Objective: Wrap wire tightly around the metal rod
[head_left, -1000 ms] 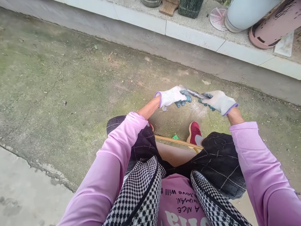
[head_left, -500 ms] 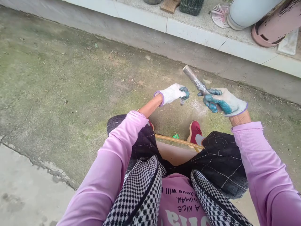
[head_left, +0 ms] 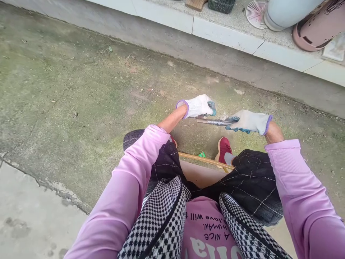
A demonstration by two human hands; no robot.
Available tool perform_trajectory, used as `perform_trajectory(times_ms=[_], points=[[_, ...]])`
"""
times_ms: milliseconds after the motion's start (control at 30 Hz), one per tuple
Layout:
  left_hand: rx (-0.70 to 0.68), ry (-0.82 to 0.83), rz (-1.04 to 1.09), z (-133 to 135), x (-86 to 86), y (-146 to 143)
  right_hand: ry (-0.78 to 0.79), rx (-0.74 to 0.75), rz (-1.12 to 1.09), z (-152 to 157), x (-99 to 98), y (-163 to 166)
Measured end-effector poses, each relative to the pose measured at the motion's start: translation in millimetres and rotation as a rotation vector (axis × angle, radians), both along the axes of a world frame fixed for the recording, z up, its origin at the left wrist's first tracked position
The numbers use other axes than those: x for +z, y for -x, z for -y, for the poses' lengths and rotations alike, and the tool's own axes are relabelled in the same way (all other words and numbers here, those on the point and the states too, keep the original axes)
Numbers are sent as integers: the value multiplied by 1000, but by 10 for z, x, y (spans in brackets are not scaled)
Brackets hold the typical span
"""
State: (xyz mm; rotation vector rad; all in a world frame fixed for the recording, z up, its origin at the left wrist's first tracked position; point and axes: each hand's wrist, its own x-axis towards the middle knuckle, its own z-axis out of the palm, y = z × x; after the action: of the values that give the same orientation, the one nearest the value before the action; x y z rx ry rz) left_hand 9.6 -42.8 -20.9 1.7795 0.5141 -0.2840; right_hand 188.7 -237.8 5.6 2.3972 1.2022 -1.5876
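Observation:
Both my hands wear white gloves with blue-green fingers and purple cuffs. My right hand (head_left: 249, 121) is closed round one end of a grey metal rod (head_left: 214, 122), which lies almost level and points left. My left hand (head_left: 198, 106) is closed just above the rod's free end; something small seems pinched in its fingers, but I cannot make it out. The hands are held over mossy concrete ground, above my knees in dark quilted trousers. A red shoe (head_left: 223, 149) shows below the rod.
A thin wooden stick (head_left: 205, 160) lies across in front of my knees, beside a small green scrap (head_left: 202, 155). A raised white kerb (head_left: 223, 36) runs along the far side, carrying a pale tank (head_left: 285, 12), a pink pot (head_left: 318, 27) and a round grille (head_left: 254, 12).
My right hand swung the rod up until it pointed away at a slant, then brought it down again level under my left hand. My left hand stayed closed and barely moved.

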Motion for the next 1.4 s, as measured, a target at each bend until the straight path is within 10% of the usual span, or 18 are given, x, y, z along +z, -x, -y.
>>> perform_trajectory(times_ms=[267,500,700,1100,1400], points=[[87,226,-43,86,31,-16,-134,-65,308,-81,-28,-113],[119,446,151,18,-281,-125,-460,-576,-126,-28,27,-20],[76,415,221,20,-373,-125,-524,-685,-384,3,118,14],[153,162,104,-103,-239,-110,-305,-361,-487,102,232,-57],[55,12,-24,-61,23,10,-56,-49,-22,0,44,-57]])
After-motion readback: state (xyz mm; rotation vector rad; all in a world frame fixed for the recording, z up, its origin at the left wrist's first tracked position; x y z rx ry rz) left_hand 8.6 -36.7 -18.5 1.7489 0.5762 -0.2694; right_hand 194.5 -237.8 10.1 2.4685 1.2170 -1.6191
